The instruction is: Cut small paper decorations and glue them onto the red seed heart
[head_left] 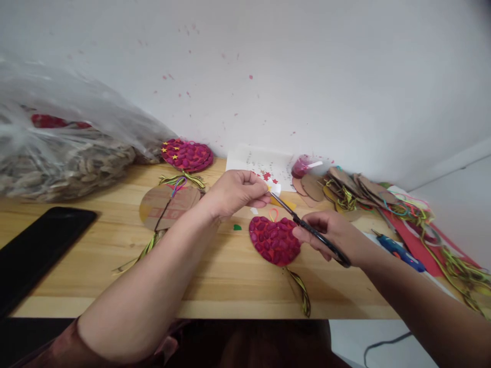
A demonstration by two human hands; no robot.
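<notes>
Between the thumb and fingers of my left hand is a small yellow piece of paper. My right hand grips black-handled scissors, whose tips reach that piece; whether the blades are apart I cannot make out. Just below lies a heart-shaped ornament covered in magenta pieces, with an orange loop on top and a yellow-green tassel hanging towards the table edge. A yellow strip rests behind the scissors, and a green scrap lies left of the heart.
A round magenta ornament with yellow stars and a cardboard disc are at left, near a plastic bag and a black tray-like object. White paper bears red stars. A blue glue gun, cardboard pieces and cords fill the right.
</notes>
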